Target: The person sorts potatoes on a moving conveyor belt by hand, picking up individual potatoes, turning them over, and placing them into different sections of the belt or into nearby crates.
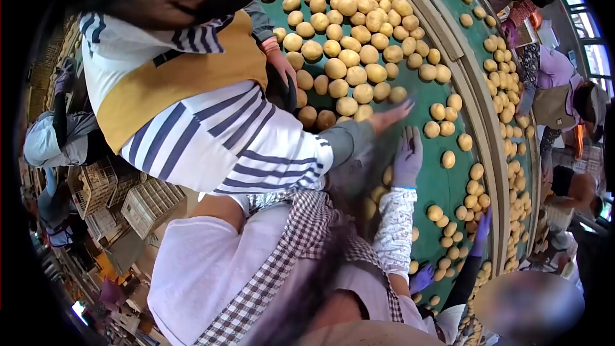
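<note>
Neither my left hand nor my right hand can be made out as my own. Close by, a person in a striped top and yellow vest (186,99) reaches a blurred hand (391,117) over potatoes (349,57) on a green conveyor belt (429,166). That person's other hand (280,67) is beside the potatoes. A second person, in a checked apron (262,282), holds a gloved hand (407,157) flat above the belt, fingers together. Something dark and blurred lies between the two people.
A rail (477,90) separates the belt from another belt with potatoes (503,77). Purple-gloved hands of other people (482,234) reach over the near belt. Crates (150,202) stand at the left, near another worker (61,138). More people stand at the right.
</note>
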Available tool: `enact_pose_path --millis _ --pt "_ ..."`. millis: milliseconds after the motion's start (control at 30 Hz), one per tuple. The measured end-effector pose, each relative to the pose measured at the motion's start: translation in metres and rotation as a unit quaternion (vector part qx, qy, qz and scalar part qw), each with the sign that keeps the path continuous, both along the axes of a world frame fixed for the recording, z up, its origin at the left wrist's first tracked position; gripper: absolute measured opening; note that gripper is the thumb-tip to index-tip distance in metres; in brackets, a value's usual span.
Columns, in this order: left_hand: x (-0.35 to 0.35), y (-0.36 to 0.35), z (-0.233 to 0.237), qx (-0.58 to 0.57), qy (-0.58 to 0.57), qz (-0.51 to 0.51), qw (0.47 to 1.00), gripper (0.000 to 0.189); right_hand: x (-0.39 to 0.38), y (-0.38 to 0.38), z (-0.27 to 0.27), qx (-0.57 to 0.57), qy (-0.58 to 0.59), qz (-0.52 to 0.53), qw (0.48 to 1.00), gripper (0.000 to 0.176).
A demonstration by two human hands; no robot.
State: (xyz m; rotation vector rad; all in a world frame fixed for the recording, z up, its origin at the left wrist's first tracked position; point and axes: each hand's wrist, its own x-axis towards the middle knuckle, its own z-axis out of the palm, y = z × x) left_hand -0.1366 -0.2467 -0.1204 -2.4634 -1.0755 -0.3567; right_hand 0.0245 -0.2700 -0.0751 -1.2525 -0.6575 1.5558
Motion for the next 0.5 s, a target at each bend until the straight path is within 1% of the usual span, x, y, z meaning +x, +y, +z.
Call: enact_pose_path --millis 33,100,133,200,233,333,367,433,467,500 --pt "-0.011 -0.002 0.005 -0.035 -0.041 0.003 0.999 0.053 -0.027 0.005 0.008 -0.012 -0.003 -0.058 0.998 0.048" --pt "-0.031 0.007 0.018 -0.085 -0.095 0.035 0.991 0.050 -0.056 0.000 -0.003 0.055 -0.053 -0.030 0.997 0.050" --pt "-0.040 0.008 0.020 -0.111 -0.131 0.058 0.983 0.049 -0.068 -0.005 -0.004 0.055 -0.052 -0.027 0.997 0.050" --pt "-0.061 0.026 0.024 -0.126 -0.184 0.119 0.968 0.046 -0.088 0.005 -0.003 0.041 -0.020 0.046 0.998 0.051" --pt "-0.074 0.032 0.023 -0.129 -0.212 0.147 0.957 0.045 -0.091 0.015 -0.003 0.043 -0.018 0.049 0.998 0.051" --pt "-0.095 0.052 0.025 -0.134 -0.276 0.197 0.931 0.041 -0.085 0.036 0.023 -0.042 0.114 0.052 0.991 0.051" --pt "-0.107 0.050 0.025 -0.131 -0.304 0.220 0.918 0.040 -0.077 0.047 0.031 -0.048 0.112 0.057 0.991 0.051" --pt "-0.123 0.055 0.020 -0.127 -0.340 0.257 0.896 0.038 -0.040 0.071 0.040 -0.014 -0.017 0.092 0.996 0.047" --pt "-0.134 0.055 0.020 -0.122 -0.364 0.275 0.881 0.037 -0.008 0.086 0.037 0.121 -0.130 0.153 0.972 0.047" --pt "-0.145 0.058 0.020 -0.113 -0.388 0.297 0.865 0.035 0.025 0.101 0.034 0.251 -0.238 0.207 0.915 0.047"
